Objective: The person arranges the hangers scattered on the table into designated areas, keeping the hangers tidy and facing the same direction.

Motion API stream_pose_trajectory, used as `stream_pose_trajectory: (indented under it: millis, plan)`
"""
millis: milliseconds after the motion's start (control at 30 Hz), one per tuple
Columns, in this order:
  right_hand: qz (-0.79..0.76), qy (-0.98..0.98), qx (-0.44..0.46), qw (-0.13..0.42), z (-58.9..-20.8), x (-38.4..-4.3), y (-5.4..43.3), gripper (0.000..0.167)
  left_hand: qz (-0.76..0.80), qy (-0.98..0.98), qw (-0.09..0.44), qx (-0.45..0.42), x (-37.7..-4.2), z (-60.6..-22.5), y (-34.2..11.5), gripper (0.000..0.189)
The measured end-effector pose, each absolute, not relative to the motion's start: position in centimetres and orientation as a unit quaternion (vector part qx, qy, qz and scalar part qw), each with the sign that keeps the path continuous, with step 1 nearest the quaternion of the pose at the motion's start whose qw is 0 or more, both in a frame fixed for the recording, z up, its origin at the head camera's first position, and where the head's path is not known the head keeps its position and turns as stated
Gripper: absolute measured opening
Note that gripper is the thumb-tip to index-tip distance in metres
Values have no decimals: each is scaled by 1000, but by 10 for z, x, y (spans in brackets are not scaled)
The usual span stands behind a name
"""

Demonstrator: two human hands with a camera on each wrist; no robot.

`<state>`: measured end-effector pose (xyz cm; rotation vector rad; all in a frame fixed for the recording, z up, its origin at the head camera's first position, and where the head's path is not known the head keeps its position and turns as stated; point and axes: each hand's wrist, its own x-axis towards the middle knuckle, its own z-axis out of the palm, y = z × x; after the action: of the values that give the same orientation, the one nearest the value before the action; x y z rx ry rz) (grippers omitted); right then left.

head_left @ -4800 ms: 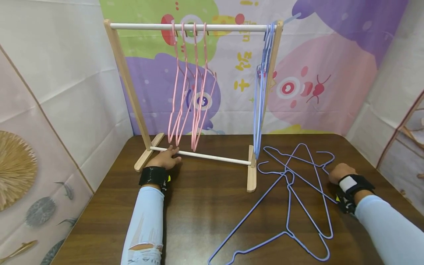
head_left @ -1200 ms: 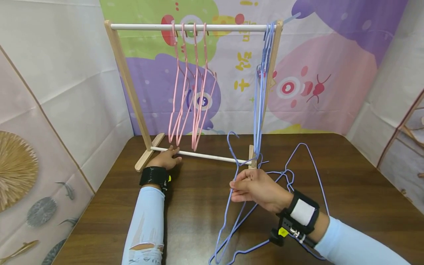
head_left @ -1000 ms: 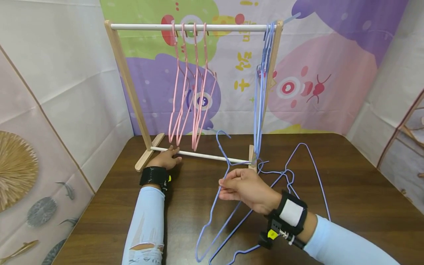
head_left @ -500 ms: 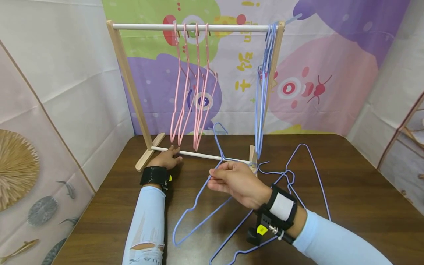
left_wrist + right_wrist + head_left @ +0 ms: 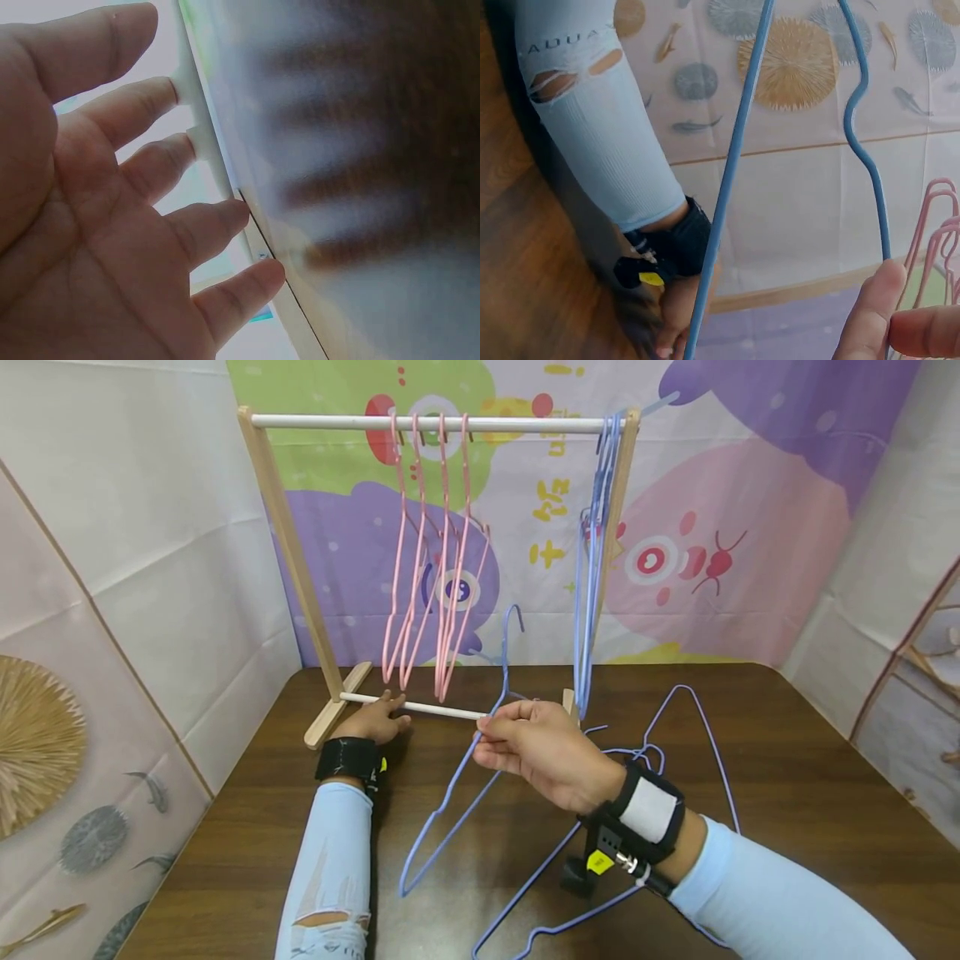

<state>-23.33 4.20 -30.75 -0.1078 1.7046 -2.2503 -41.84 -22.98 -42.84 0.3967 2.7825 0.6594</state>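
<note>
My right hand [image 5: 551, 752] pinches a blue wire hanger [image 5: 505, 660] between thumb and fingers, just below its neck. The hanger is tilted, hook up, in front of the rack's lower bar [image 5: 442, 711]. In the right wrist view, its blue wire [image 5: 726, 180] crosses the picture and thumb and finger meet on the other side. My left hand [image 5: 372, 720] lies with fingers spread at the left end of that bar; the left wrist view shows the palm [image 5: 97, 195] and straight fingers. Several pink hangers [image 5: 397, 560] hang from the top bar [image 5: 322, 422].
Blue hangers [image 5: 596, 527] hang bunched against the rack's right post. More blue hangers [image 5: 711, 743] lie overlapping on the brown table [image 5: 810, 793], partly under my right forearm. A printed cloth [image 5: 675, 485] stands behind the rack, with pale side panels left and right.
My right hand has picked up a blue hanger from the table at the right, carried it left and then raised it, hook now higher. My left hand stays at the lower bar.
</note>
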Motion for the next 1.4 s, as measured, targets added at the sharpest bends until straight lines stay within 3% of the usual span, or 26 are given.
stream_pose_trajectory:
  millis: [533, 1400]
  plan:
    - [-769, 630, -72, 83, -281, -227, 43, 8, 235, 954, 131, 135, -422, -429, -233, 62]
    - [-774, 623, -107, 36, -217, -239, 60, 5, 225, 957, 126, 136, -420, -430, -230, 61]
